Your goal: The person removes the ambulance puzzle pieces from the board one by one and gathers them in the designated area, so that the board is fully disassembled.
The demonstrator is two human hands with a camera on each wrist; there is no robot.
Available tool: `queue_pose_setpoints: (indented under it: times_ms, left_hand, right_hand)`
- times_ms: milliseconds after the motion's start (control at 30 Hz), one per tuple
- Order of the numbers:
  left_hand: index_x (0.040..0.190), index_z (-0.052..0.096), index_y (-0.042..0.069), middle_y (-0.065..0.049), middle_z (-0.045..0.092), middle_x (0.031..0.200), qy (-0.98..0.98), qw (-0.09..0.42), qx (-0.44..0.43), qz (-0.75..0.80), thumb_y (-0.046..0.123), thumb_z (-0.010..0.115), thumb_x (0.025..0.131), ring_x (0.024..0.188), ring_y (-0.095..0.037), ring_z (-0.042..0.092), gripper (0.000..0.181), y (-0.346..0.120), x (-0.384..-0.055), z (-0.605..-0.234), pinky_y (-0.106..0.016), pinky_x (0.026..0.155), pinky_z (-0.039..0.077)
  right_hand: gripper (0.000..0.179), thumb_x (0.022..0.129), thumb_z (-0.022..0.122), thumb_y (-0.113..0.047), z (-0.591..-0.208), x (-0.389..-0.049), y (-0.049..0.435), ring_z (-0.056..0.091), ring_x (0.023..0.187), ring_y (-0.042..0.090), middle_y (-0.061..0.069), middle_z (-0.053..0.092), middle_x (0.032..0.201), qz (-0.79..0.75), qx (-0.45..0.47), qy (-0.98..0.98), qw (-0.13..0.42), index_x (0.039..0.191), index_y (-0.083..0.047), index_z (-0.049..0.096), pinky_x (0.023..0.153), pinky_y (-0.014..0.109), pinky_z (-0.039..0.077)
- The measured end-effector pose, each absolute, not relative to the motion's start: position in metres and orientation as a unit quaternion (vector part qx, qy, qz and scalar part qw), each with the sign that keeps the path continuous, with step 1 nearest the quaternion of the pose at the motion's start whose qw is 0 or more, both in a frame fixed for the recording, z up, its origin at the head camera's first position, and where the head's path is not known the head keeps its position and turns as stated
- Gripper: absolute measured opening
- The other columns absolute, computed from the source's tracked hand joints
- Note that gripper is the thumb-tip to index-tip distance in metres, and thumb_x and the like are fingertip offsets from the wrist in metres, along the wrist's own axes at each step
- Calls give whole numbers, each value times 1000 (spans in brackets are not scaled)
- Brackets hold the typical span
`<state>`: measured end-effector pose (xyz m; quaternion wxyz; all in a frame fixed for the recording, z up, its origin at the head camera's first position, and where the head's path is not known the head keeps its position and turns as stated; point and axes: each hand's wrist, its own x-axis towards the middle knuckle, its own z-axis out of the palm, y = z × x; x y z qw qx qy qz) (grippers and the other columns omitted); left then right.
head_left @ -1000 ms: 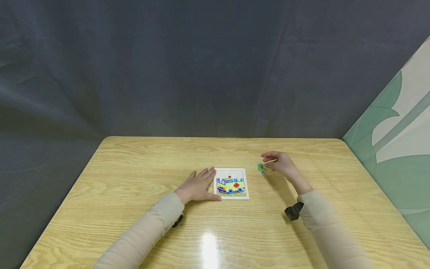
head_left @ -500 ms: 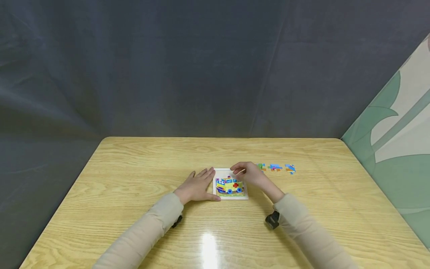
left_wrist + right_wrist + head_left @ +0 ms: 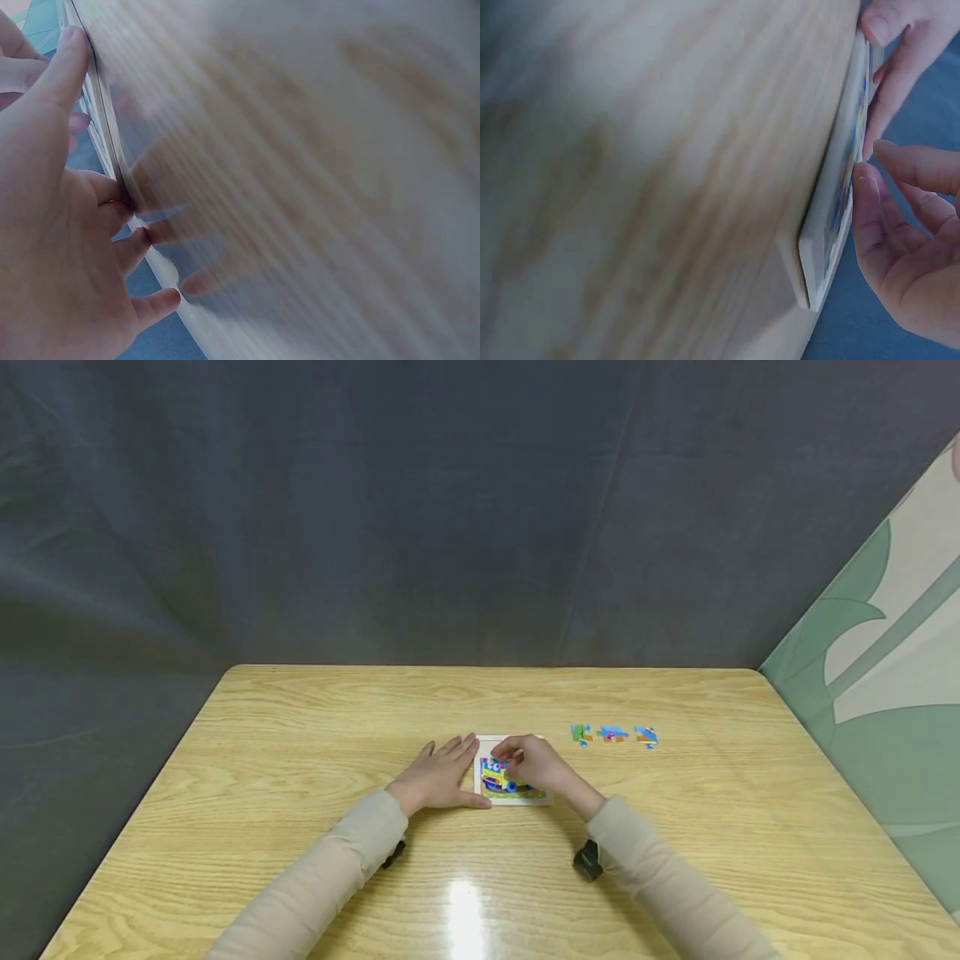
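A small jigsaw puzzle (image 3: 491, 781) with a yellow ambulance picture lies in a white frame on the table. The upper part of the frame shows bare white. My left hand (image 3: 438, 778) lies spread along the frame's left side, fingertips at its upper left and thumb at the lower left edge. Over the puzzle's upper middle, my right hand (image 3: 536, 764) holds a puzzle piece between thumb and fingers; the piece itself is mostly hidden. In the right wrist view, the right fingertips (image 3: 866, 180) are close over the puzzle's surface, facing the left hand (image 3: 907, 60).
Three loose puzzle pieces lie in a row right of the frame: a green one (image 3: 580, 733), a blue and pink one (image 3: 612, 733) and a blue and orange one (image 3: 647, 736). A dark curtain (image 3: 420, 527) hangs behind the wooden table (image 3: 337, 710).
My right hand has moved left from the loose pieces to over the puzzle, uncovering the three pieces in their row. The left hand has stayed at the frame.
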<state>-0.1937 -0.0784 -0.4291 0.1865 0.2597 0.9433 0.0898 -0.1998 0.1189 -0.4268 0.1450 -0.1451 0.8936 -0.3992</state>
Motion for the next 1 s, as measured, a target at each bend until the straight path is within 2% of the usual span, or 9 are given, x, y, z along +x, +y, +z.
queue_pose_setpoints:
  times_ms: [133,267,433,567,1000]
  left_hand:
    - [155,14,13,-1,9,163,943,188,259,93,68,52,85,151,-23,13,96,-79,-194,-429,-56,120,14]
    - [155,14,14,-1,8,163,943,187,259,91,68,51,85,151,-22,12,96,-79,-195,-429,-55,120,13]
    - [155,13,14,0,8,163,943,187,260,91,69,51,85,151,-22,12,96,-79,-196,-430,-56,120,13]
    - [155,13,14,0,8,163,943,186,260,92,68,51,85,151,-22,12,96,-79,-196,-430,-56,120,13]
    - [155,12,14,0,7,163,942,192,261,86,68,50,85,151,-22,11,96,-79,-194,-430,-56,120,12]
  right_hand:
    - [29,83,59,11,-427,-199,116,62,96,25,18,67,111,-390,-136,899,145,109,2,67,81,33,55]
    - [30,83,59,12,-428,-200,114,60,88,21,19,64,114,-389,-137,899,148,111,2,66,73,27,53]
    - [31,82,62,12,-427,-201,112,55,79,16,18,64,110,-374,-154,903,146,112,4,65,72,26,51]
    - [32,81,63,12,-426,-201,110,55,81,16,16,63,107,-353,-167,911,137,112,5,66,75,29,53]
    - [32,79,66,13,-425,-200,108,50,76,13,13,57,98,-333,-194,914,125,110,6,67,67,22,47]
